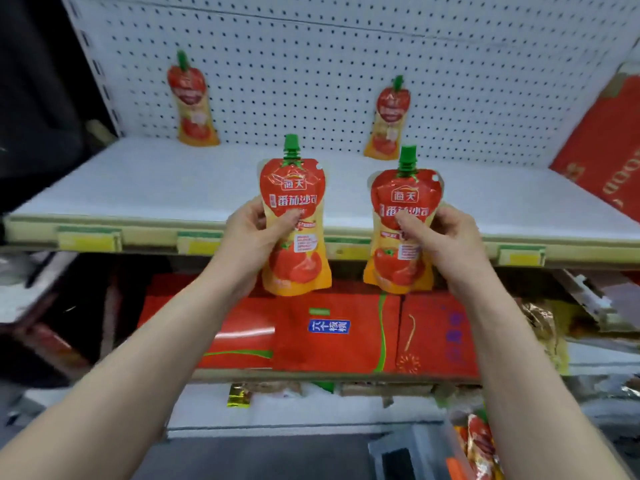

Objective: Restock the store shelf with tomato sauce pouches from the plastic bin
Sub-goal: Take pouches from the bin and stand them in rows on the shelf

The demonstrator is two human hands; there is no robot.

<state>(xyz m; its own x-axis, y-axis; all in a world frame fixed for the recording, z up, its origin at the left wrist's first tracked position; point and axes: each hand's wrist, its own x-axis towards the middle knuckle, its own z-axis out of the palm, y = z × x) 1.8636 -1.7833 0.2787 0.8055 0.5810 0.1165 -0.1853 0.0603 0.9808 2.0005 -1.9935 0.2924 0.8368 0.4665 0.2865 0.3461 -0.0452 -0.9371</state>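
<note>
Head view — left hand (pixel 251 233) pinching one red-and-yellow tomato sauce pouch with green cap (pixel 294 216), right hand (pixel 446 237) pinching another pouch (pixel 401 223) — both upright before the white shelf (pixel 173 188).

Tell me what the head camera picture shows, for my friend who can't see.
Two hands hold tomato sauce pouches upright before a white shelf: left hand with left pouch, right hand with right pouch. Two back pouches lean on the pegboard; red boxes sit below.
</note>
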